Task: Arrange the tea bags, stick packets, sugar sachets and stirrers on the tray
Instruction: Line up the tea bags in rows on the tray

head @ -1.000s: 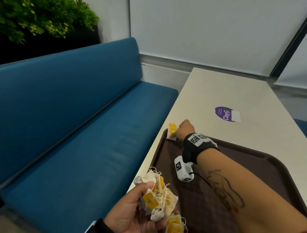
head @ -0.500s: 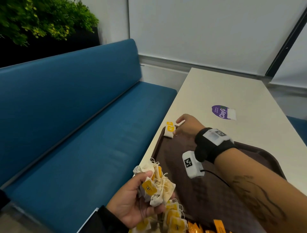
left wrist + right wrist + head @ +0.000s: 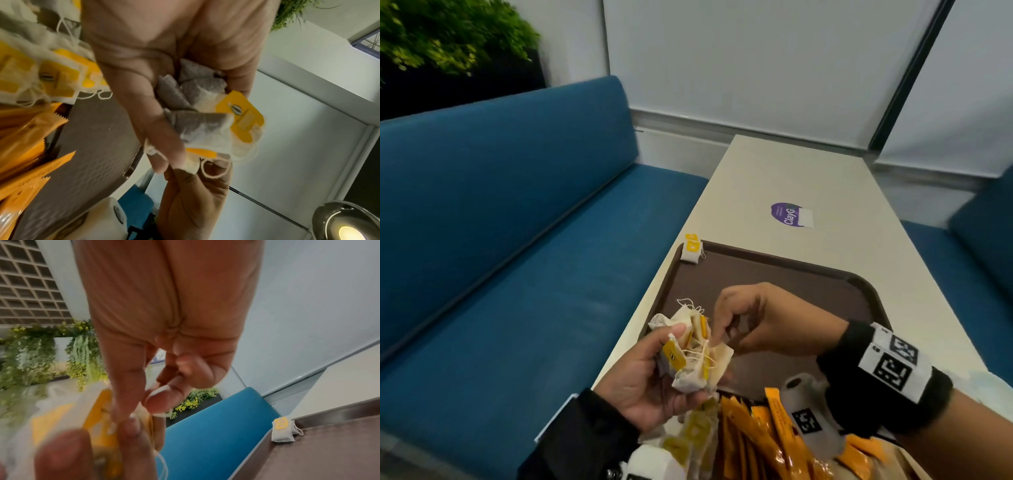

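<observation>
- While the left hand (image 3: 650, 387) grips a tangled clump of tea bags (image 3: 693, 353) over the tray's near-left edge, the right hand (image 3: 753, 322) reaches in from the right and pinches at one bag or its string with thumb and fingertips (image 3: 131, 421); which exactly is hard to tell.
- Clump sits between the two hands, touching both; right hand is the picker, left the holder.
- Strings look knotted together, so my guess is a bag may drag others out.
- Tray (image 3: 774, 274) lies ahead of both hands, long axis left to right, mostly bare.
- One placed tea bag (image 3: 692, 252) sits at the far-left corner, against the rim, well apart from the hands.
- Likely next spot: beside that bag, forward and left of the right hand.
- Orange stick packets (image 3: 760, 435) heaped at near edge, under the right wrist.
- Sugar sachets and stirrers: can't pick them out.
</observation>
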`<move>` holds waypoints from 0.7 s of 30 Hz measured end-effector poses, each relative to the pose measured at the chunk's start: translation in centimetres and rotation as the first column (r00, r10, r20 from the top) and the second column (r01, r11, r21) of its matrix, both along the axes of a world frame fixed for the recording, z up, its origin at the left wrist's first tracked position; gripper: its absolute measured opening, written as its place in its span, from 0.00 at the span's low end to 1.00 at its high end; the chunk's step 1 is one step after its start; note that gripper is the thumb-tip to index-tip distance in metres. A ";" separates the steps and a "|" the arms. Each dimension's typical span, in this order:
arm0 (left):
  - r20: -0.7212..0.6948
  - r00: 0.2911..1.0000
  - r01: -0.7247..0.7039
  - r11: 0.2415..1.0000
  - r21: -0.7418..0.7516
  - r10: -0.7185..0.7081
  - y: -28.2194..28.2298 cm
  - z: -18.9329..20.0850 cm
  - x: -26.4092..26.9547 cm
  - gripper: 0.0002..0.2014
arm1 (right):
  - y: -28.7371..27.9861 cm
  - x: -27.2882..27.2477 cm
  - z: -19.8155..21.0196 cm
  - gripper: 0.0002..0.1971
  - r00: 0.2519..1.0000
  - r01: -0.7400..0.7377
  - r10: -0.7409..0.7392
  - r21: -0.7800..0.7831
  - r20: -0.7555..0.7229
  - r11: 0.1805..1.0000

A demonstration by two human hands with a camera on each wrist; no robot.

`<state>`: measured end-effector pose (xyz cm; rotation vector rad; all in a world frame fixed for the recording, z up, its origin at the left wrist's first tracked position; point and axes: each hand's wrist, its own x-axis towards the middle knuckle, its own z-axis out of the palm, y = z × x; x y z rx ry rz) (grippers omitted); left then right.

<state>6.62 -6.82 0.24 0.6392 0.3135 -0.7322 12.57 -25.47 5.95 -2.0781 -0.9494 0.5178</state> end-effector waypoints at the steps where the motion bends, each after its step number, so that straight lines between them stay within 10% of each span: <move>1: -0.002 1.000 0.012 1.000 -0.011 -0.012 -0.1 0.0 -0.1 0.20 | 0.0 -0.1 -0.1 0.13 0.999 0.001 0.000 -0.019 0.034 1.000; 14: -0.060 0.997 -0.050 0.999 -0.004 0.049 -0.2 0.2 -1.0 0.17 | -1.7 -0.3 1.4 0.10 0.986 0.011 0.012 0.132 -0.169 0.991; 21: -0.124 0.991 -0.059 0.998 -0.028 0.056 0.4 0.1 0.2 0.19 | -1.0 3.3 0.7 0.07 0.900 0.352 -0.312 0.089 -0.303 0.932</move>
